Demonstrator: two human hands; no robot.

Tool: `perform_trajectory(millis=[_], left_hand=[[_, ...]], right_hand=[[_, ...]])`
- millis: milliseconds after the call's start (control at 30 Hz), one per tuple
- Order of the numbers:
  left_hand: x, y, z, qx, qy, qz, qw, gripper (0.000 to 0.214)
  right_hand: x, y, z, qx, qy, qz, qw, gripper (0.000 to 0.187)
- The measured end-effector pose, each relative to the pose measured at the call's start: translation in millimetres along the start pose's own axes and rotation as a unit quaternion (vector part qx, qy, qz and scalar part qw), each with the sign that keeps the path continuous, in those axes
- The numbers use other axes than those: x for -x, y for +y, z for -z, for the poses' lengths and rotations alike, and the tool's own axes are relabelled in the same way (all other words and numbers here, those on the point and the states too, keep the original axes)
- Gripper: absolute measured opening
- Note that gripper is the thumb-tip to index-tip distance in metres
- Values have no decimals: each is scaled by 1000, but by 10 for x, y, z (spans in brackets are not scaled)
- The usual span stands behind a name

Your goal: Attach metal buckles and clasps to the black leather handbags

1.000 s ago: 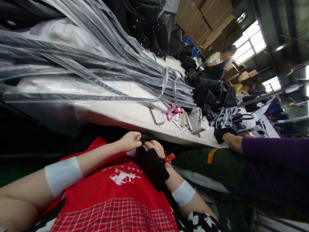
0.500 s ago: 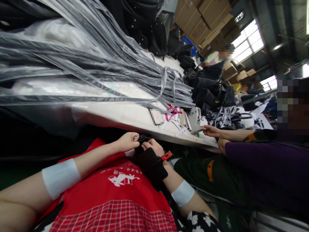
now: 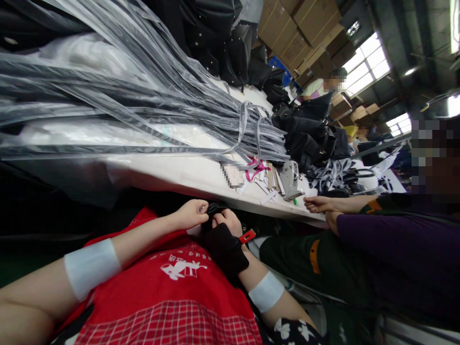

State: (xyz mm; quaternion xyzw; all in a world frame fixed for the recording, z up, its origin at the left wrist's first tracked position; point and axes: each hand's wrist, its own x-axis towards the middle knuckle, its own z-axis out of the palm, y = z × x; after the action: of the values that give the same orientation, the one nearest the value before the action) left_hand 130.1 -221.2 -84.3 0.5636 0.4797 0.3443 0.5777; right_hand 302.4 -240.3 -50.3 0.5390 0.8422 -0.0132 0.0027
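In front of my red apron (image 3: 154,278), at the table's near edge, both hands work close together on a glossy black strap-like piece (image 3: 213,208). My left hand (image 3: 192,214) is closed, thumb and forefinger pinching its left end. The curled fingers of my right hand (image 3: 227,221) grip its other side, their tips partly hidden. A flat black piece (image 3: 226,249) lies over my right wrist; whether it joins the strap I cannot tell. Beside that wrist a small red item (image 3: 247,236) with a dark slot sticks out.
Long grey plastic-wrapped strips (image 3: 172,105) cover much of the white table (image 3: 161,172). Paper scraps (image 3: 269,184) and a grey-white dispenser-like device (image 3: 290,179) lie to the right. A co-worker's hand (image 3: 318,204) is near the device. Black bags (image 3: 305,134) and cartons (image 3: 287,24) stand behind.
My hands stay at the black strap with only a slight shift of the fingers. The co-worker's hand has drawn back a little from the device and lowered.
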Motion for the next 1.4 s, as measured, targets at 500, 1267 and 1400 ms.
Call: perform_trajectory(millis=[500, 1267, 1400], left_hand=[[0, -25, -2, 40, -9, 12, 999, 20], [-33, 45, 61, 16, 15, 12, 1000, 20], [-55, 38, 26, 23, 19, 10, 1000, 20]], right_hand=[[-131, 107, 68, -122, -95, 97, 983, 25], [-91, 149, 252, -123, -138, 5, 983, 22], [-54, 145, 174, -95, -107, -28, 989, 26]])
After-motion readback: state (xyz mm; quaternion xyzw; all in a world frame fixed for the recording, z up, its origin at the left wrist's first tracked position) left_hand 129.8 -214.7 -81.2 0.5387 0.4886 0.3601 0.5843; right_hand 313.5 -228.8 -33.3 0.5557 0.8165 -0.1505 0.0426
